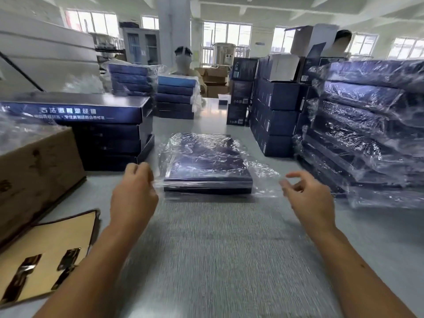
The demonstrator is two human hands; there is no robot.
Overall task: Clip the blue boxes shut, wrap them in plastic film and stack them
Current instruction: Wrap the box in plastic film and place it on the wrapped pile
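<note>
A flat dark blue cardboard box (207, 166) lies at 12 o'clock on the grey table (206, 249), inside crinkled clear plastic film (260, 172). The left hand (134, 191) pinches the film's left edge. The right hand (307, 193) is half curled at the film's right edge; I cannot tell if it grips. At 10 o'clock, the stacked glossy blue boxes (91, 115) carry white Chinese writing, too blurred to read.
</note>
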